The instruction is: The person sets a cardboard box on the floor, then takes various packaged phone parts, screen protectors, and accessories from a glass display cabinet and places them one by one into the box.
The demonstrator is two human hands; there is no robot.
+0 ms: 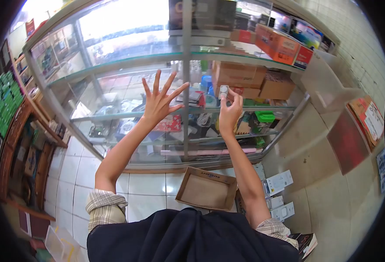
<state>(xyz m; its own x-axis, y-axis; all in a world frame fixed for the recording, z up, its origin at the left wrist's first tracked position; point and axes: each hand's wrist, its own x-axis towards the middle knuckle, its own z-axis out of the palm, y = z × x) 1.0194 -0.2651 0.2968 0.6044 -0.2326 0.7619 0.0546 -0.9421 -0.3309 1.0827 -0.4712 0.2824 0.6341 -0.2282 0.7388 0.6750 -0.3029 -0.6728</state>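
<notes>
My left hand is raised with its fingers spread wide, holding nothing, in front of the glass display cabinet. Between the thumb and fingers of my right hand is a small white object with a round face, held upright. Its exact kind is too small to tell. Behind that hand, cardboard boxes sit on a cabinet shelf. A green-lidded container is on the shelf below, to the right of my right wrist.
An open cardboard tray lies on the tiled floor below my hands. White packages stand by the right wall. Orange boxes are on the upper shelf. At left is a wooden cabinet with green packets on top.
</notes>
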